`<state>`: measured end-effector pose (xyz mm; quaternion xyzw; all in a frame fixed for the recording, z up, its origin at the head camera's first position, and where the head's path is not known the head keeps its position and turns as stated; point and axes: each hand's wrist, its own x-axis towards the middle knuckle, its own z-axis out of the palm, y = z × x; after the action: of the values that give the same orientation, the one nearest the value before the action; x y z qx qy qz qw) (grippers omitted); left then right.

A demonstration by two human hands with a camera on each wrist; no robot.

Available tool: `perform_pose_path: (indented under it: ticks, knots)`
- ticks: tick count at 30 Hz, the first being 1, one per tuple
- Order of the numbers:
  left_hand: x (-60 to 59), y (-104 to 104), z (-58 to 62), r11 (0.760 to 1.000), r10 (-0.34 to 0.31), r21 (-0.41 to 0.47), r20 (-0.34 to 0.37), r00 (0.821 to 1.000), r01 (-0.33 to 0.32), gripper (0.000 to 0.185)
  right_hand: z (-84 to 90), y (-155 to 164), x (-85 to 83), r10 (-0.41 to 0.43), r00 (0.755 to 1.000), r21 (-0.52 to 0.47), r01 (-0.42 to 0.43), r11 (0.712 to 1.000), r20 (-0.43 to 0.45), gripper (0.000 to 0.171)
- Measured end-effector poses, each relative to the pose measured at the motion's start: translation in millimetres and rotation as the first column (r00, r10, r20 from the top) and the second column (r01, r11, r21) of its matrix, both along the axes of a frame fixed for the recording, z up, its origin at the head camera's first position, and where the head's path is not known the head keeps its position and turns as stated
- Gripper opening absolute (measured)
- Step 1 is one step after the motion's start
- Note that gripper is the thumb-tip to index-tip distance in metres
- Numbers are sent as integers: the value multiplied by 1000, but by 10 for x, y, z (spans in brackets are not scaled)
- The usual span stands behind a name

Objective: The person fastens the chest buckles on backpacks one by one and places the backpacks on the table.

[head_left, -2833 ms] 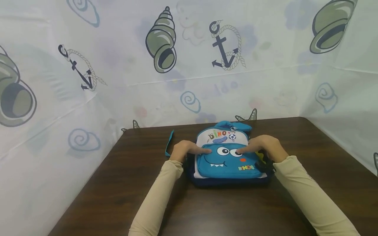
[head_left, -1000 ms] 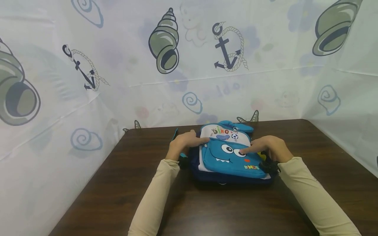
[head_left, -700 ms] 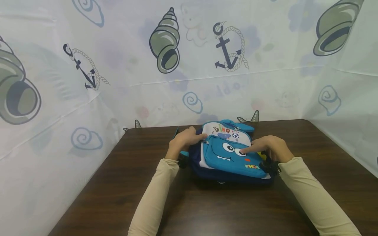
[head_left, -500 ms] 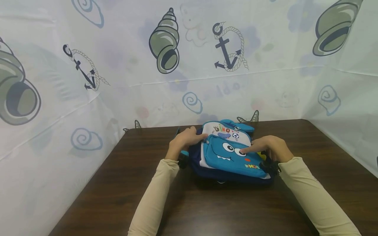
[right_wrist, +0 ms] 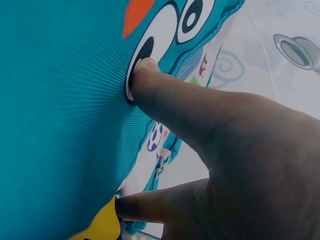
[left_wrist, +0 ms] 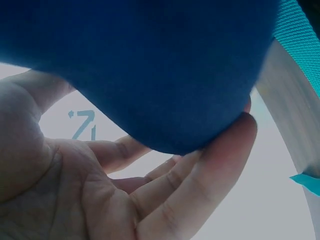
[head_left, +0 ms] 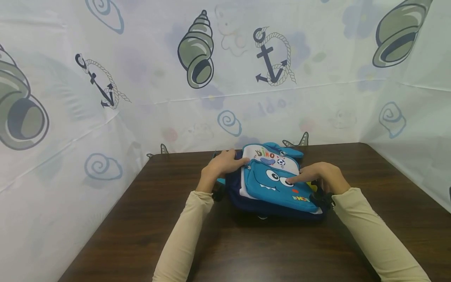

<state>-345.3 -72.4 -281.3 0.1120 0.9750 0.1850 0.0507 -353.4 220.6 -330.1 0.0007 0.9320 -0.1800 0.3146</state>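
A child's backpack (head_left: 271, 192), teal and white with a cartoon dino face and navy sides, lies face up on the table, its left side tilted up. My left hand (head_left: 222, 164) grips the left side, thumb over the front edge. In the left wrist view, the fingers (left_wrist: 200, 175) curl under the navy side (left_wrist: 170, 85). My right hand (head_left: 322, 176) holds the opposite side. Its thumb (right_wrist: 175, 97) presses on the printed eye in the right wrist view, and a finger touches the side by a yellow patch (right_wrist: 102, 225). The other right fingers are mostly hidden.
The dark wooden table (head_left: 275, 250) extends around the backpack. White printed cloth (head_left: 155, 51) stands behind it and along both sides. A teal strap (left_wrist: 300, 45) hangs at the backpack's left side in the left wrist view.
Over the earlier frames, my left hand has risen a little and the backpack's left side has tilted up, its front slanting down to the right. My right hand keeps its hold.
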Motion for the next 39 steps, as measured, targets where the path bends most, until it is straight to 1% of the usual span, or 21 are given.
perform_pose_path:
  ticks: [8,13,18,27,35,39]
  knots:
    - [13,-12,23,999,-7,42,-31,1000,8,67,2,-1,-5,1,1000,-1,-1,1000,1,112]
    - [20,6,36,999,-16,46,-58,998,19,70,-15,-3,-15,-15,1000,-1,15,1000,7,112]
    - [24,15,54,999,-21,47,-89,996,26,70,-14,6,-11,-13,1000,-6,13,1000,5,111]
    - [65,-9,103,996,-30,85,-107,994,39,70,-4,17,-2,-8,1000,-41,8,999,19,111]
    - [92,-21,143,991,-68,106,-140,988,83,69,-5,11,-12,-6,1000,-60,7,998,19,110]
    - [105,-23,159,985,-79,141,-157,984,102,68,-4,3,-18,3,1000,-70,-1,998,22,110]
